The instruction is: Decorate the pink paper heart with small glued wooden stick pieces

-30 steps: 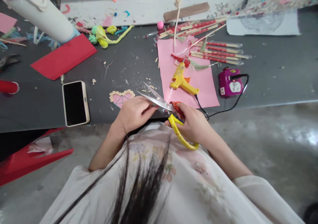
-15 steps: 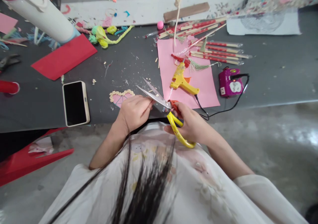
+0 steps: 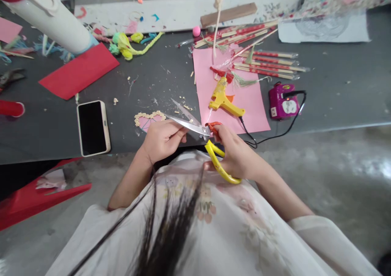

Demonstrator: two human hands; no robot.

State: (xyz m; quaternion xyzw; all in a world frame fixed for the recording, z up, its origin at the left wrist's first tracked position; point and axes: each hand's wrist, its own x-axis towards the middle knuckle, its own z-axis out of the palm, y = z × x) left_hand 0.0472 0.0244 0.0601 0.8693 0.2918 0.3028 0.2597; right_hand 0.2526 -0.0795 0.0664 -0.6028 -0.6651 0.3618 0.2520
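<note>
My right hand (image 3: 236, 153) is closed around the yellow handle of a pair of scissors (image 3: 192, 126), whose blades are spread and point left. Close to the blades, my left hand (image 3: 163, 139) is closed in a pinch; whatever its fingertips hold is hidden or too small to name. Just beyond my left hand lies a pink heart-shaped piece (image 3: 148, 123), its upper edge lined with small pale bits. A yellow glue gun (image 3: 224, 98) rests on a pink sheet (image 3: 250, 113) beyond the scissors. Tiny pale cut pieces (image 3: 186, 107) lie scattered near the blades.
On the left are a phone (image 3: 93, 127), a red envelope (image 3: 79, 70) and a white bottle (image 3: 61, 19). Wrapped chopsticks (image 3: 265, 64) lie at the back right. A purple box (image 3: 284, 102) with a black cable stands at the right. Pliers (image 3: 10, 77) lie far left.
The scissor blades have shifted slightly left, nearer my left fingertips. My left hand has turned a little, and a few more pale bits show near the blades.
</note>
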